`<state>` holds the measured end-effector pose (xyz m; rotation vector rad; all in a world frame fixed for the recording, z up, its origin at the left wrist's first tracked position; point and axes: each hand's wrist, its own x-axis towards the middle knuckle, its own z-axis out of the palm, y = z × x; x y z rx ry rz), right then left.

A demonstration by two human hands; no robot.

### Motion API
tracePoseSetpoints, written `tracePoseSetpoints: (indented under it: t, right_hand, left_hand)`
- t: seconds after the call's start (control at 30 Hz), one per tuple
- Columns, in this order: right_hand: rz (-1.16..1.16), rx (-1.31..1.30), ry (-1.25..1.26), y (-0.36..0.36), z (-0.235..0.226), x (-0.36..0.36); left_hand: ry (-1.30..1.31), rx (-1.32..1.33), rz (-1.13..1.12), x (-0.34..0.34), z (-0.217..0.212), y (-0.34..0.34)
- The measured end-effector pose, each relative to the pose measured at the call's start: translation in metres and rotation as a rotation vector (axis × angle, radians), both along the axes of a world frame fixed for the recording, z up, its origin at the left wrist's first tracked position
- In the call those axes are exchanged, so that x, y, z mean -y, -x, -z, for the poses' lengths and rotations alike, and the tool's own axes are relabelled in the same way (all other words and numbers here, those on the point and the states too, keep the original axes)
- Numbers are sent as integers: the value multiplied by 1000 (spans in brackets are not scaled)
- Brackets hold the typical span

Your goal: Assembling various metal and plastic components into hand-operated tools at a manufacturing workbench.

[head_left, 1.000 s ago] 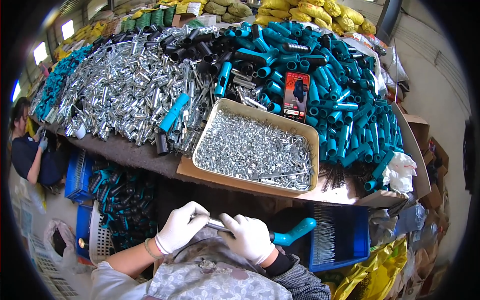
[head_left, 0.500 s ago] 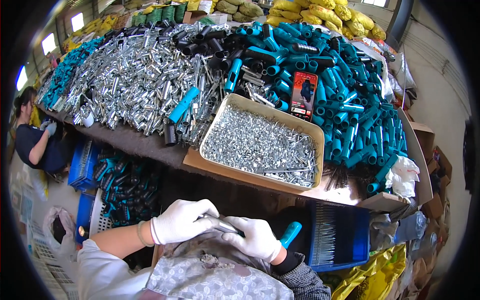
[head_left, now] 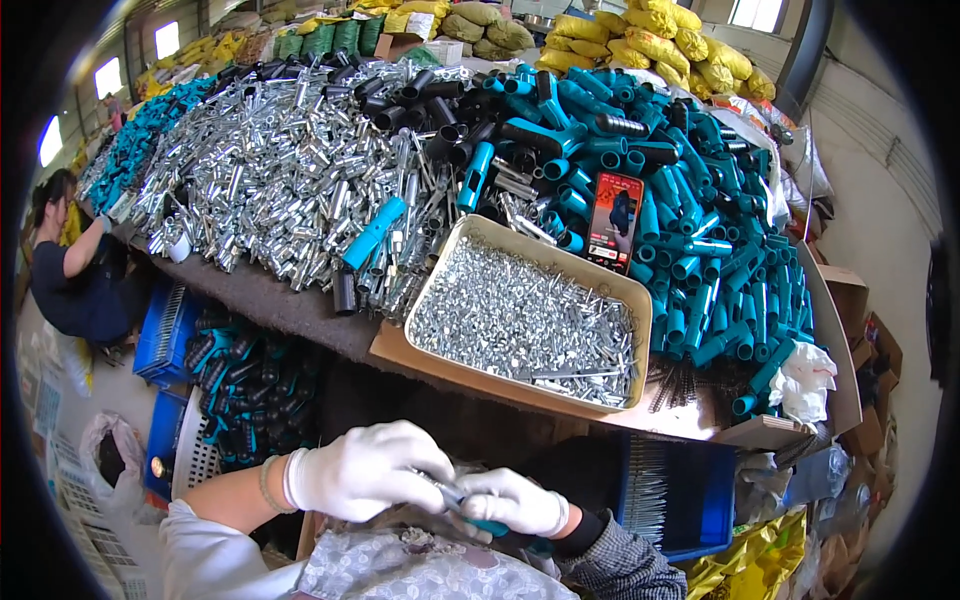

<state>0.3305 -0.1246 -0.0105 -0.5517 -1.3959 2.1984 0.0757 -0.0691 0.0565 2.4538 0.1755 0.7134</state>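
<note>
The left hand (head_left: 370,472), in a white glove, has its fingers curled on the metal end of a part (head_left: 454,497). The right hand (head_left: 513,500), gloved also, grips the same part at its teal side. The part is between the hands, just above the apron (head_left: 400,575). On the tabletop (head_left: 262,296), a tray (head_left: 641,342) with small metal pieces stands near the edge; a phone (head_left: 614,222) is behind it.
</note>
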Motion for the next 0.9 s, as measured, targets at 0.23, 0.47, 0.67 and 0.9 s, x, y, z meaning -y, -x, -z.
tracePoseSetpoints:
  t: [0.23, 0.47, 0.67, 0.9]
  right_hand:
    - [143, 54, 98, 1, 7, 3]
    - [112, 35, 192, -7, 20, -4]
    - [247, 665, -817, -16, -16, -25]
    - [975, 1448, -1479, -122, -86, -139]
  left_hand:
    - [411, -205, -288, -12, 22, -10]
    - [729, -167, -162, -28, 25, -10]
    - [512, -240, -163, -23, 55, -12]
    - [595, -307, -217, -15, 71, -5]
